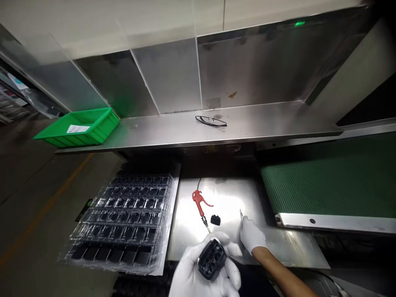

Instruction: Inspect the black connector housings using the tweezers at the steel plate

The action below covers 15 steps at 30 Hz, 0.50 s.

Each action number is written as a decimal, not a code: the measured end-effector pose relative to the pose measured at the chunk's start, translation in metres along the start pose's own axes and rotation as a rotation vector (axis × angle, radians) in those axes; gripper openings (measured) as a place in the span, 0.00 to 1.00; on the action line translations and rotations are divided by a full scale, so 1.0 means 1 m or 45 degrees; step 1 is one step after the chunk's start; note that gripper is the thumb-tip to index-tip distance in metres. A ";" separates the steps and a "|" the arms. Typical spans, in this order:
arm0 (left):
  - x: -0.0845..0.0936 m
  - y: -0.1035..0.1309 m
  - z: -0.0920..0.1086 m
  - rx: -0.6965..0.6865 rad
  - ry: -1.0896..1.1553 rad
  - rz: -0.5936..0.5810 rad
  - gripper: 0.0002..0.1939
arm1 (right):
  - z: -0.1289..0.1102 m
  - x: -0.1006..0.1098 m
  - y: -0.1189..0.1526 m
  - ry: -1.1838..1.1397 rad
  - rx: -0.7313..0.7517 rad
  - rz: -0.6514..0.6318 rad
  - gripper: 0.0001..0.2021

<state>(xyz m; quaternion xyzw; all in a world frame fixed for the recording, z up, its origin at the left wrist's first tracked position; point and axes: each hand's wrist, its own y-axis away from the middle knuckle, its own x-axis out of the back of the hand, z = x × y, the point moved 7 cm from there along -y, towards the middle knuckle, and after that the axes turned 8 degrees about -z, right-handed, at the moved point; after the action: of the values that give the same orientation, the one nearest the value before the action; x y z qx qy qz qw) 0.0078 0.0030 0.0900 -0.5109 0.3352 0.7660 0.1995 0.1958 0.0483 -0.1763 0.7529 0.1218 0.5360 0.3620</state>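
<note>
Gloved left hand (204,274) cupping a black moulded housing (212,258), seemingly light, rigid, best gripped by its edges; right hand (252,236) beyond it pinches a thin tool (241,213)

Gloved hands worked at a steel bench.
Left hand (206,270) gripped a black housing (212,258); right hand (252,235) pinched tweezers (241,213) beyond its fingertips.

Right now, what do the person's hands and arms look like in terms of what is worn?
Both hands wear plain white fabric gloves: the left hand and the right hand. The gloves end at the wrist. The right forearm is bare, with no sleeve showing. No markings or cables are visible on either glove.
</note>
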 end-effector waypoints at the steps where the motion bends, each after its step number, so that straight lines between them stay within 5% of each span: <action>1: 0.000 0.000 -0.001 -0.011 -0.005 0.030 0.20 | 0.002 -0.002 -0.001 0.002 -0.001 -0.006 0.18; 9: 0.007 -0.012 -0.005 -0.068 -0.153 0.133 0.21 | 0.016 -0.016 -0.010 -0.055 -0.036 -0.070 0.16; 15: 0.012 -0.012 -0.005 -0.010 -0.405 0.168 0.23 | 0.022 -0.027 -0.009 -0.101 -0.036 -0.132 0.28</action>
<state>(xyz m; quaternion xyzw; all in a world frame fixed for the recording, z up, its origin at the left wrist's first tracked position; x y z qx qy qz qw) 0.0139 0.0067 0.0737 -0.3610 0.3291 0.8499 0.1974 0.2068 0.0308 -0.2054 0.7611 0.1386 0.4879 0.4044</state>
